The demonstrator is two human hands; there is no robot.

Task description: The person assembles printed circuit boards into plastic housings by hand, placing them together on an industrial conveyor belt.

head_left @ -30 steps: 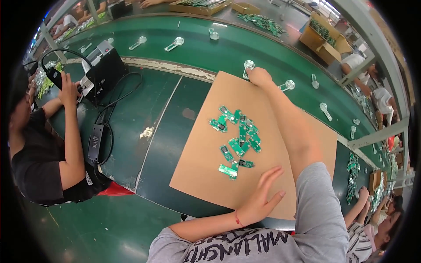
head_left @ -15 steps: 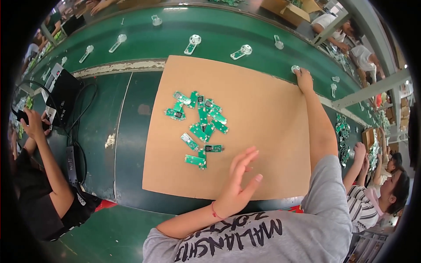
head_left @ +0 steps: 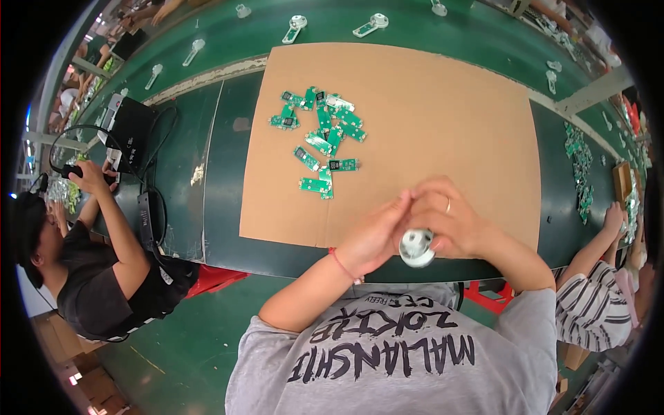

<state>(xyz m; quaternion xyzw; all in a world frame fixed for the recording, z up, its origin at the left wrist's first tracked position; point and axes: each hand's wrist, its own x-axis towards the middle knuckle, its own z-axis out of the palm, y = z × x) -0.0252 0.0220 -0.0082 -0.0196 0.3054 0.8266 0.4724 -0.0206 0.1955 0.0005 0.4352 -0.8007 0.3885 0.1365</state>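
Both hands meet over the near edge of a flat brown cardboard sheet (head_left: 443, 117) that lies on the smooth dark green worktop (head_left: 228, 173). The right hand (head_left: 453, 221), a thin ring on one finger, curls around a small round white part (head_left: 417, 247) with a ribbed, disc-like face, and the left hand (head_left: 377, 232), a red string at its wrist, presses its fingers against the same part from the other side; the part sits between the two palms just above the sheet's near edge. Much of it is covered by the fingers, so its full shape cannot be made out. Farther back on the cardboard lies a loose heap of small green circuit boards (head_left: 321, 135), flat and rectangular, some overlapping. White handled pieces (head_left: 294, 29) lie spaced along the far green strip. At the left a person in black (head_left: 90, 277) sits by a black box (head_left: 131, 128) with cables, partly cut off by the dark rim.
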